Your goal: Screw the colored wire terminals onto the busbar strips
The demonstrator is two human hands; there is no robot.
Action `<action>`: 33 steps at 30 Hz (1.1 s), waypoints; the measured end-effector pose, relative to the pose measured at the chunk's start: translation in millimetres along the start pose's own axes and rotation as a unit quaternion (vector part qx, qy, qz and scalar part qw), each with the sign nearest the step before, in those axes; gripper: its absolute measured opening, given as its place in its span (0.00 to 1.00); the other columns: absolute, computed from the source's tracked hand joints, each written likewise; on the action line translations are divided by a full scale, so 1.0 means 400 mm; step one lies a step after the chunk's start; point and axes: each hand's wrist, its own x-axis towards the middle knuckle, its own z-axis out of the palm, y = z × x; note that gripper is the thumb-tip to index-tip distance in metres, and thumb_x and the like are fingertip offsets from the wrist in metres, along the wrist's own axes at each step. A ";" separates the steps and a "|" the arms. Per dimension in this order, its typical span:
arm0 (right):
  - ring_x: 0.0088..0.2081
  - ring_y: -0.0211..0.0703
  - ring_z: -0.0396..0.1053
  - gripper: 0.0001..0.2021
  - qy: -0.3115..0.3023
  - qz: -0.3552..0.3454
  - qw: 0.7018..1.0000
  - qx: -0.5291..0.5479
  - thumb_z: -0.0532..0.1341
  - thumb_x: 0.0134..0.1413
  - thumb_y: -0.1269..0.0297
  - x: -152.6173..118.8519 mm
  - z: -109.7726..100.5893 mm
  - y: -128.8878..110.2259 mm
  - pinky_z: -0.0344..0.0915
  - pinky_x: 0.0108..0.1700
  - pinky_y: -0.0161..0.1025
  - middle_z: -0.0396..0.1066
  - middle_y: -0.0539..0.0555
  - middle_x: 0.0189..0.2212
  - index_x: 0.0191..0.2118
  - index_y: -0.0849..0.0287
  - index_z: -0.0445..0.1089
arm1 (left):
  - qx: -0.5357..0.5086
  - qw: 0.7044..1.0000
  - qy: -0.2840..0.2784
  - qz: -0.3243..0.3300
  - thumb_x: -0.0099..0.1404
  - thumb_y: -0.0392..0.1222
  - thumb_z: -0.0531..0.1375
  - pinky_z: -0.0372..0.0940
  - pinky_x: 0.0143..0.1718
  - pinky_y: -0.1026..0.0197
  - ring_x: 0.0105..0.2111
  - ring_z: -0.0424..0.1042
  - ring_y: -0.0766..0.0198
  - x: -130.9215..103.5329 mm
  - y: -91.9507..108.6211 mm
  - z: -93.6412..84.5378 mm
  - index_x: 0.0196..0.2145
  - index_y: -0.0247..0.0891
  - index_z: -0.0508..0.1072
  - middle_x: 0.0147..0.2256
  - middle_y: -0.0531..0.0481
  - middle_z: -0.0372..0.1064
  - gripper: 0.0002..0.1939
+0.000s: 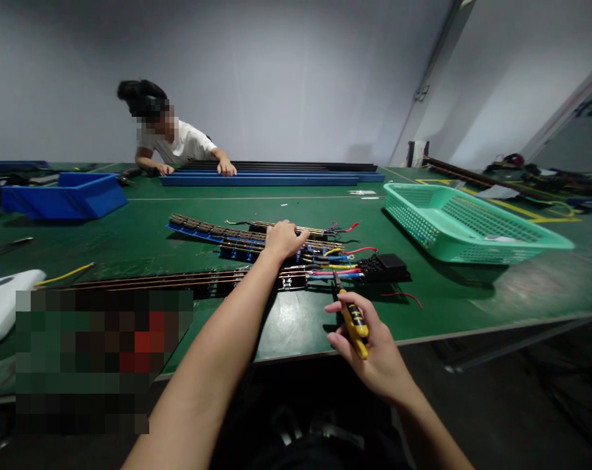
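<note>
My right hand (pixel 374 346) holds yellow-and-black-handled pliers (pixel 355 320), with their dark jaws pointing at the red and blue wires (pixel 332 274) near a black box-shaped end piece (pixel 384 267). These wires join that piece to a long dark strip (pixel 178 281) with copper-coloured rods along it. Farther back, my left hand (pixel 283 240) is closed over shorter blue-based strips (pixel 241 248) with similar rods; its fingertips are hidden. Loose wire ends, among them a red wire (pixel 364 250), stick out to the right of these strips.
A green perforated basket (pixel 472 251) stands at right, a blue bin (pixel 65 199) at left. Across the green table (pixel 296 320), a co-worker (pixel 178 140) leans over long blue channels (pixel 276 179). A white object (pixel 4 307) and yellow wire (pixel 65 275) lie at left.
</note>
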 end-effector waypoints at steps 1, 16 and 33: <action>0.36 0.38 0.72 0.27 -0.019 0.022 0.998 0.047 0.66 0.59 0.63 -0.001 -0.002 -0.004 0.70 0.41 0.38 0.70 0.52 0.49 0.59 0.42 0.55 | 0.001 1.000 0.002 0.000 0.70 0.57 0.47 0.65 0.49 0.51 0.48 0.73 0.48 0.001 0.000 0.000 0.42 0.35 0.81 0.45 0.39 0.76 0.29; 0.31 0.35 0.60 0.15 0.011 0.193 0.933 0.303 0.68 0.52 0.57 0.038 0.005 -0.043 0.61 0.28 0.30 0.66 0.49 0.38 0.43 0.50 0.65 | -0.004 1.000 0.012 0.009 0.69 0.57 0.49 0.66 0.47 0.54 0.46 0.74 0.49 0.007 0.000 0.000 0.41 0.35 0.82 0.43 0.39 0.76 0.28; 0.25 0.41 0.60 0.11 -0.065 0.107 0.972 -0.199 0.59 0.51 0.66 0.060 0.043 -0.084 0.53 0.31 0.38 0.61 0.46 0.23 0.42 0.55 0.67 | -0.001 1.000 0.018 0.011 0.69 0.56 0.49 0.67 0.48 0.53 0.47 0.73 0.50 0.007 -0.002 0.008 0.43 0.36 0.81 0.45 0.40 0.76 0.26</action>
